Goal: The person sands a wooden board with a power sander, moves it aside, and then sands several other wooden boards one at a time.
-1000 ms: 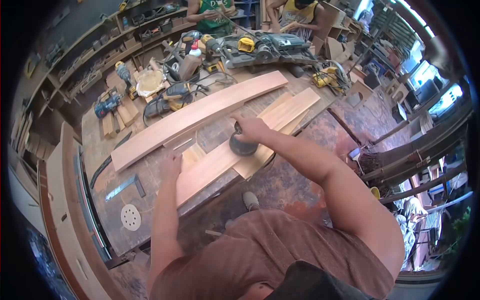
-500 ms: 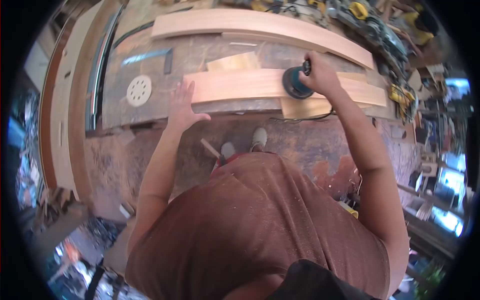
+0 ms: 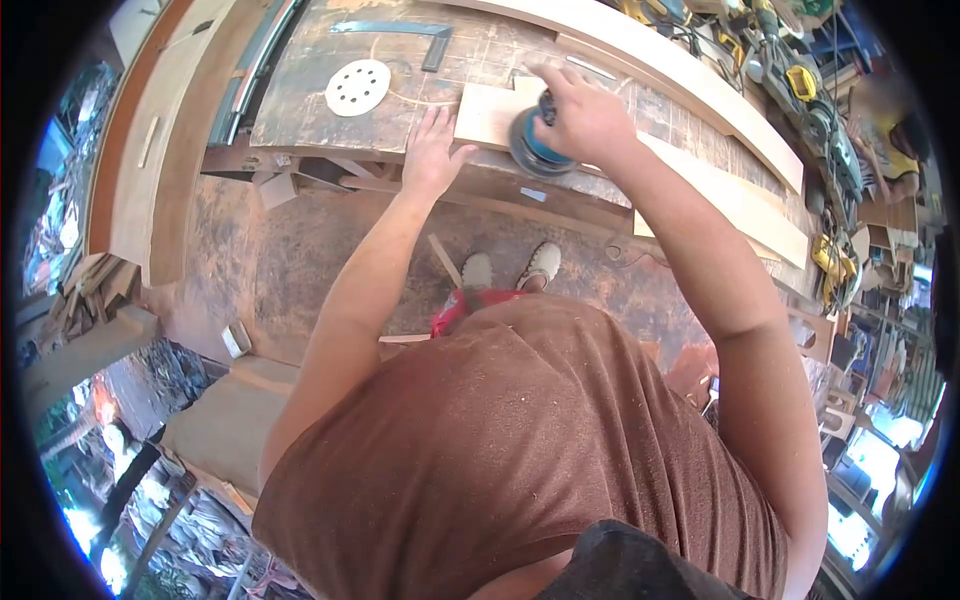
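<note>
My right hand [image 3: 585,118] is wrapped round the top of a blue-and-black orbital sander [image 3: 540,148]. The sander rests on a pale wooden board [image 3: 487,112] close to its left end, overlapping its near edge. My left hand [image 3: 433,155] lies with fingers stretched out at that left end, its thumb pointing toward the sander. Left of it on the workbench [image 3: 300,110] lies a round sanding disc [image 3: 358,88] with a ring of holes. Beyond the disc is a try square [image 3: 400,30] with a metal blade.
A longer curved board [image 3: 660,55] lies along the far side of the bench. Several power tools [image 3: 825,110] crowd the right end, where another person [image 3: 890,150] is partly visible. Long panels [image 3: 150,150] stand at the left. A wood strip [image 3: 445,258] is near my shoes.
The sander in my right hand has moved left along the board, nearer its left end and my left hand. My view has shifted, so the bench appears higher and tilted.
</note>
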`<state>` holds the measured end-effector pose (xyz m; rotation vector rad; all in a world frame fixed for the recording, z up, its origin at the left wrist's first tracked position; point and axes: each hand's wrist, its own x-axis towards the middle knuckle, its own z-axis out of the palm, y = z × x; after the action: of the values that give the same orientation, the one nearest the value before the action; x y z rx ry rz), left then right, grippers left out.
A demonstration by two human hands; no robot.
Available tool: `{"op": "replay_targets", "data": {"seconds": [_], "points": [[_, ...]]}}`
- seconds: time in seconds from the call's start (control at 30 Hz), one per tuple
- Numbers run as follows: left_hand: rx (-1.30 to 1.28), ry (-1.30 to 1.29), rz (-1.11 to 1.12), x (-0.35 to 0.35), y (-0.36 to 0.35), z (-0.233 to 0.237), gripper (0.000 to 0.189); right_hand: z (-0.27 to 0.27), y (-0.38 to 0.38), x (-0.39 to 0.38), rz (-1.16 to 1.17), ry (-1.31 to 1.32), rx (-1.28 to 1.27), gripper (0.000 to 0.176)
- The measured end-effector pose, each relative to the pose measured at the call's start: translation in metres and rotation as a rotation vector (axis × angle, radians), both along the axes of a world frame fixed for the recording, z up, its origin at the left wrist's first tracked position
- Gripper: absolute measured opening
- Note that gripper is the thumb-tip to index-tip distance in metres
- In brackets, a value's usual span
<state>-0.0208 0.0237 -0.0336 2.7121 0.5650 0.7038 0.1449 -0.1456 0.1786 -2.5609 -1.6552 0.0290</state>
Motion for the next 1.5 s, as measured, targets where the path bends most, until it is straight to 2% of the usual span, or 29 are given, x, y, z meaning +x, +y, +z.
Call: {"op": "replay_targets", "data": {"seconds": [0.13,0.2,0.3,0.47,0.63,0.7,0.83,0.9,1.03,1.1,1.13,1.3,1.5], "points": [[0.04,-0.044,-0.002,-0.009,-0.004,-0.003,0.053,-0.004,0.045,-0.02,0.031,0.017,-0.027,0.058],[-0.02,-0.075,0.043,-0.008,-0.008,-0.002,0.044,-0.006,0.067,-0.025,0.036,0.033,-0.033,0.055],[0.02,-0.1,0.075,-0.006,-0.009,-0.002,0.044,-0.003,0.095,-0.032,0.028,0.058,-0.102,0.049],[0.019,-0.08,0.087,-0.004,-0.01,0.002,0.042,-0.009,0.118,-0.014,0.029,-0.052,-0.028,0.048],[0.009,-0.154,0.093,-0.004,-0.009,-0.006,0.041,0.0,0.112,-0.02,-0.001,-0.101,-0.021,0.048],[0.005,-0.161,0.095,-0.003,-0.01,-0.006,0.04,0.005,0.106,-0.037,0.029,0.036,-0.129,0.048],[-0.002,-0.166,0.106,-0.003,-0.012,-0.003,0.038,-0.001,0.114,-0.022,0.037,0.028,-0.102,0.048],[0.002,-0.177,0.108,-0.001,-0.012,-0.002,0.038,0.0,0.117,-0.014,-0.011,-0.119,-0.037,0.049],[-0.011,-0.178,0.104,-0.002,-0.012,-0.001,0.038,0.003,0.107,-0.03,0.02,-0.109,-0.006,0.047],[-0.001,-0.188,0.1,-0.002,-0.01,-0.003,0.039,0.005,0.103,-0.04,0.061,0.032,-0.172,0.044],[0.009,-0.194,0.096,-0.003,-0.01,-0.005,0.039,0.004,0.104,-0.037,0.06,0.033,-0.173,0.044],[0.017,-0.168,0.114,-0.002,-0.012,0.0,0.038,-0.012,0.107,-0.01,0.03,-0.104,0.019,0.04],[-0.01,-0.172,0.108,-0.004,-0.013,-0.004,0.039,-0.004,0.04,-0.013,0.077,-0.029,-0.075,0.039]]}}
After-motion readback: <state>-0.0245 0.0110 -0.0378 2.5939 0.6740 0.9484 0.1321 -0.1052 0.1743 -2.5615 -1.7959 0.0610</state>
